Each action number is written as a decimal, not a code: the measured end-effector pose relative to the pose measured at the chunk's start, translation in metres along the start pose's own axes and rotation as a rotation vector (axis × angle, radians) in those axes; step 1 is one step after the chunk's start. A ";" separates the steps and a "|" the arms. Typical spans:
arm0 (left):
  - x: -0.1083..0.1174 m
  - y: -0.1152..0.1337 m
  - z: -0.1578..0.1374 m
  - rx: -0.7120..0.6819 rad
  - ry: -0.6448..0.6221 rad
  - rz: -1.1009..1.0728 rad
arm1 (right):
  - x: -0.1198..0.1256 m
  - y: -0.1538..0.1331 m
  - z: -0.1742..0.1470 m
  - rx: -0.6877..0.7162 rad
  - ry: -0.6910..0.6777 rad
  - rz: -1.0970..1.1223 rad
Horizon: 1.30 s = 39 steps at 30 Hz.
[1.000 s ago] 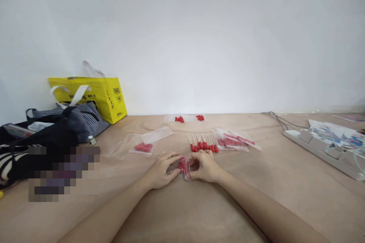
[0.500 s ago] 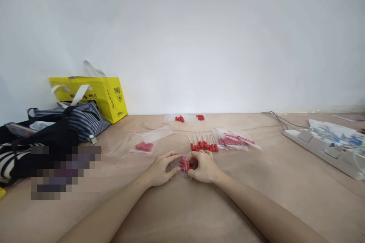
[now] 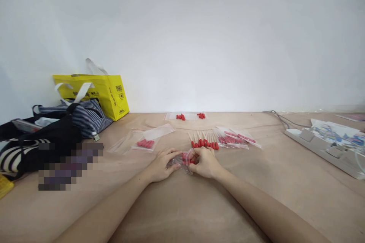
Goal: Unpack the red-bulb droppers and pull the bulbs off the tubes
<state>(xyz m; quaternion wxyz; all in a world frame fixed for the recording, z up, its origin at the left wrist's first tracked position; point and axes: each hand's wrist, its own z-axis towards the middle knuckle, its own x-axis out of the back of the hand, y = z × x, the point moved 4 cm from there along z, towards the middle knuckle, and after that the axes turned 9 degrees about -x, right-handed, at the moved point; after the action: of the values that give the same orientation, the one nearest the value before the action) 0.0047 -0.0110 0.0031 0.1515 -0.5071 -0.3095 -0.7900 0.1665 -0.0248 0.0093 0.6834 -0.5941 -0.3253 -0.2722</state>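
A small clear plastic bag (image 3: 187, 168) with red pieces inside lies low over the table between my hands. My left hand (image 3: 163, 165) has its thumb and fingers closed on the bag's left end. At the other end, my right hand (image 3: 207, 164) pinches the plastic near the red pieces, its fingertips partly hidden. Just beyond my right hand lies a row of red-tipped sticks (image 3: 202, 142), pale shafts pointing away. Beside them, several filled zip bags (image 3: 232, 138) overlap. Left of the row, another clear bag (image 3: 146, 143) holds red pieces.
At the back, red pieces (image 3: 180, 117) rest on clear plastic by the wall. A white power strip (image 3: 322, 155) with a grey cable and printed packets stands right. On the left are a yellow bag (image 3: 118, 98), a striped bag (image 3: 85, 117) and a black bag (image 3: 57, 140).
The fingers of my right hand have shifted slightly on the plastic bag, and more clear plastic shows below them. My left hand stays at the left end. The view has turned slightly.
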 end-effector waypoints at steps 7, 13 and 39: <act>0.000 0.000 0.000 -0.015 0.014 -0.003 | 0.001 0.001 -0.003 0.015 0.011 -0.051; 0.002 0.001 0.001 -0.035 0.034 -0.012 | -0.005 -0.004 -0.004 0.034 0.029 -0.041; 0.014 -0.008 -0.003 0.038 0.074 -0.012 | 0.022 0.032 0.006 0.128 -0.239 0.417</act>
<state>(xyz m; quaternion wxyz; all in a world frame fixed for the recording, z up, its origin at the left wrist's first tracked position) -0.0085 -0.0060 0.0121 0.1675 -0.4726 -0.3218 -0.8032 0.2040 -0.0138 0.0070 0.7179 -0.6318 -0.2905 -0.0320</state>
